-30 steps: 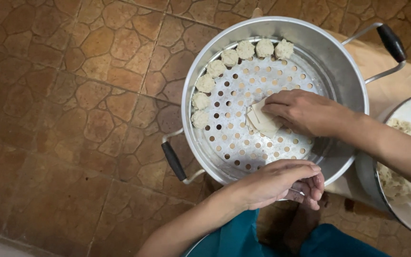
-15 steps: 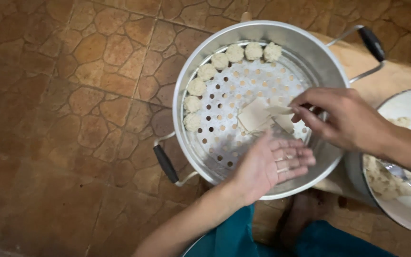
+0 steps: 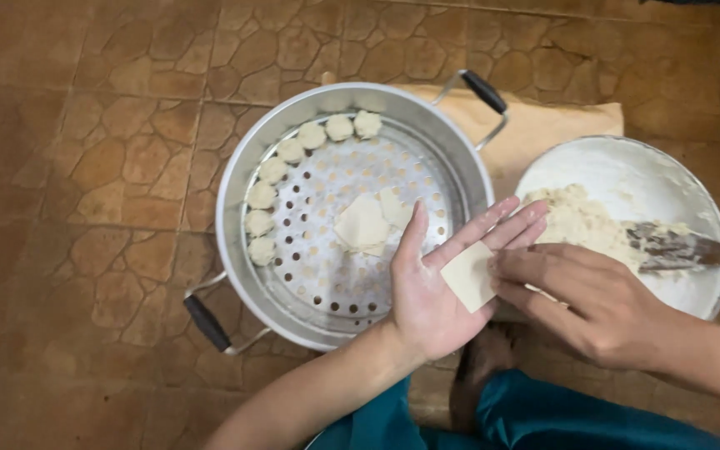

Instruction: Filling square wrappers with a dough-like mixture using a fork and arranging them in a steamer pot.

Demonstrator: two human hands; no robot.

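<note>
Now flat open left hand [image 3: 437,300] under wrapper [image 3: 469,277], right hand [image 3: 581,300] pinching its edge.

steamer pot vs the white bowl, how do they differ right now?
The steamer pot is bare metal with a perforated tray and two black-gripped handles; the white bowl shows no handles. The steamer pot holds shaped dumplings along its rim and loose wrappers; the white bowl holds a heap of pale filling and a utensil. Both are round and sit low by the floor.
</note>
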